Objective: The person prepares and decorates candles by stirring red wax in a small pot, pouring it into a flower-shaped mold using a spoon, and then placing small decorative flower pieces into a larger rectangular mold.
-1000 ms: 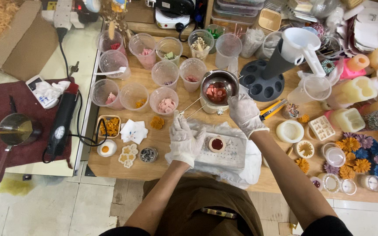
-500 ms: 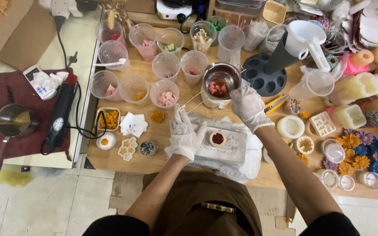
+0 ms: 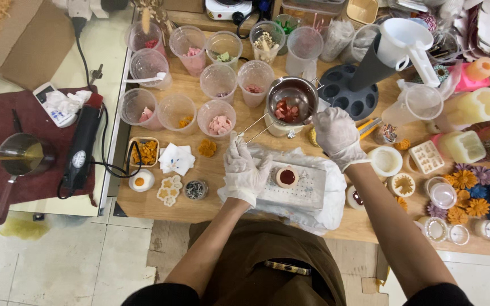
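Note:
My left hand (image 3: 244, 171), in a white glove, grips a pair of thin wooden sticks (image 3: 254, 129) that reach up toward a small steel pot (image 3: 290, 103) holding red and pink chunks. My right hand (image 3: 337, 136), also gloved, rests beside that pot on its right, fingers curled at the handle side; what it holds is hidden. Between my hands lies a white slab (image 3: 296, 187) on crumpled white cloth (image 3: 327, 204), with a small round mould (image 3: 286, 177) of dark red wax on it.
Several clear plastic cups (image 3: 218, 116) with coloured bits stand behind on the wooden table (image 3: 148, 204). A black round mould tray (image 3: 350, 93), a white jug (image 3: 406, 42), wax flowers (image 3: 472, 192) and candles sit right. A black tool (image 3: 80, 150) and a saucepan (image 3: 21, 156) lie left.
The view has shifted slightly. My right hand has slid a little lower right of the pot. My left hand still holds the sticks in the same place.

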